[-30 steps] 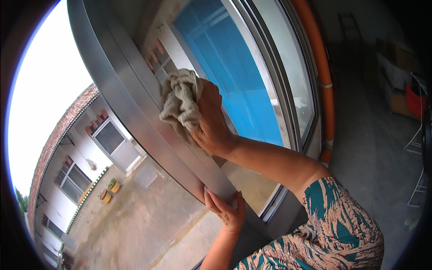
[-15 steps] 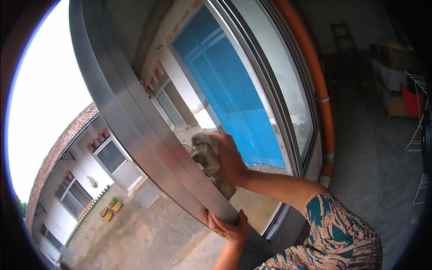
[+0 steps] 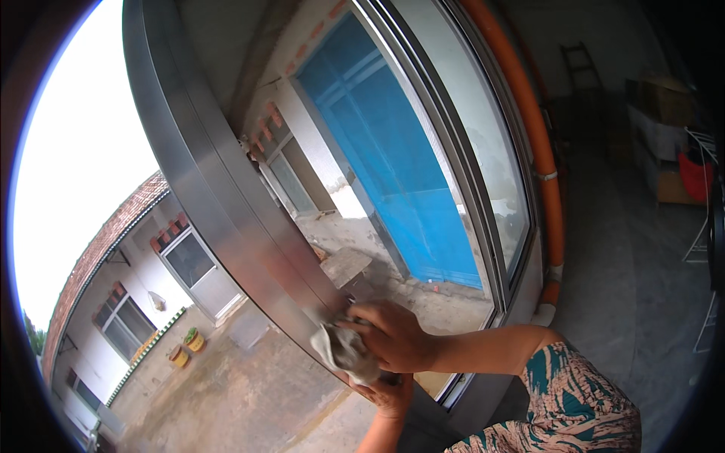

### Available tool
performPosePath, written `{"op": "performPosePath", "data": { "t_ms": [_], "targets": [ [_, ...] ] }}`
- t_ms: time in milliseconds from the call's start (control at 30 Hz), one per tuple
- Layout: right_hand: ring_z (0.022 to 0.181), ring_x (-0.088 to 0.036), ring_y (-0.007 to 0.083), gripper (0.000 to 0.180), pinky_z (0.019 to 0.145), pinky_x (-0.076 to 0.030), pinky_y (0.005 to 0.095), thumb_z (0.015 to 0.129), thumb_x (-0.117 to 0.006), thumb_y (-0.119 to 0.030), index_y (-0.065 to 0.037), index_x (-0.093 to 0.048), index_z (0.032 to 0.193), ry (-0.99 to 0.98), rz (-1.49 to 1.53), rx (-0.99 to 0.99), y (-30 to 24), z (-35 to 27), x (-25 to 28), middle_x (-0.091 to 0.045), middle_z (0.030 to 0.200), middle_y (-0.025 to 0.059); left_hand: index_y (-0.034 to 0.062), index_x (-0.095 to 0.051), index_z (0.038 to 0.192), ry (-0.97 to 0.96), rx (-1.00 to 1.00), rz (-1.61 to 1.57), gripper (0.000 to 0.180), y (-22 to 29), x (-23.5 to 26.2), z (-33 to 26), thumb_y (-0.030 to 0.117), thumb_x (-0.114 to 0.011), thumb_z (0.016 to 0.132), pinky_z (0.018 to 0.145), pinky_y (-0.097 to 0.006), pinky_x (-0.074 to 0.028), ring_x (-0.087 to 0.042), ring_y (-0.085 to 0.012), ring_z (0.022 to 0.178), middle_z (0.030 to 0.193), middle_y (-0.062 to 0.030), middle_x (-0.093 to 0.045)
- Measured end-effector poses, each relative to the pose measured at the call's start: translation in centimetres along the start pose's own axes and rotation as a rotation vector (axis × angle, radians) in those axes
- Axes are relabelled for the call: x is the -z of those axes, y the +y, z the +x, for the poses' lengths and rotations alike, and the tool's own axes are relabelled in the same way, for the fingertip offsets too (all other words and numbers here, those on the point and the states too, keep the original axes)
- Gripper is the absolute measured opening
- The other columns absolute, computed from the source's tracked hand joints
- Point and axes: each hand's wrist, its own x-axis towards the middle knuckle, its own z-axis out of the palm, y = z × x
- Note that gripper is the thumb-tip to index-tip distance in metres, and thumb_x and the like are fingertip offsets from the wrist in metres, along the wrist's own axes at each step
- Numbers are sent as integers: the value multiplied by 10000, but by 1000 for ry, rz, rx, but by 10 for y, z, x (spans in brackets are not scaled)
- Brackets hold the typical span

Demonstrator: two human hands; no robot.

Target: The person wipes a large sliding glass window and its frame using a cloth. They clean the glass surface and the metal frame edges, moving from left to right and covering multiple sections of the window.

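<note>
A crumpled grey cloth (image 3: 343, 352) is bunched in my right hand (image 3: 394, 337), whose fingers are closed round it. The cloth presses on the tall brushed-metal frame (image 3: 226, 192), low on its face. Just beneath, my left hand (image 3: 389, 400) grips the edge of the same frame; its fingertips are partly hidden behind the cloth and my right hand. Beside the frame is a glass pane (image 3: 355, 219), in which a blue door (image 3: 393, 166) and a white wall show.
An orange pipe (image 3: 545, 162) runs down to the right of the window. Farther right stand stacked boxes (image 3: 664, 143), a red container (image 3: 693, 177) and a white wire rack (image 3: 698, 241). To the left lies a yard with potted plants (image 3: 195, 341) and a tiled-roof building (image 3: 113, 249).
My right hand has moved down with the cloth, from the glass side of the frame to its face just above my left hand. My left hand keeps its place.
</note>
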Motion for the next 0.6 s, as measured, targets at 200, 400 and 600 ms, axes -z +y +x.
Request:
{"op": "performPosePath", "data": {
  "t_ms": [200, 400, 600],
  "targets": [
    [1143, -509, 330, 451, 917, -416, 454, 809, -672, -141, -65, -561, 1239, 9, -118, 86, 9, 17, 8, -472, 1292, 150, -56, -206, 1472, -3, 68, -80, 995, 8, -6, 9, 219, -807, 728, 1021, -545, -324, -359, -463, 1247, 1374, -294, -337],
    [1062, -517, 333, 372, 907, -419, 447, 789, -688, -101, -42, -542, 1126, 260, -213, 198, 26, 144, 2, -498, 1192, 148, -101, -293, 1424, 17, 61, -8, 888, 16, 5, 19, 216, -777, 751, 979, -473, -386, -451, -408, 1154, 1311, -279, -426],
    [1076, -466, 362, 456, 922, -398, 442, 804, -723, -164, -34, -522, 1193, 542, -378, 232, 31, 253, 14, -475, 1231, 171, -118, -330, 1403, -3, 39, -66, 834, 22, 8, 27, 237, -769, 789, 998, -465, -379, -463, -398, 1163, 1330, -272, -448]
  ]
}}
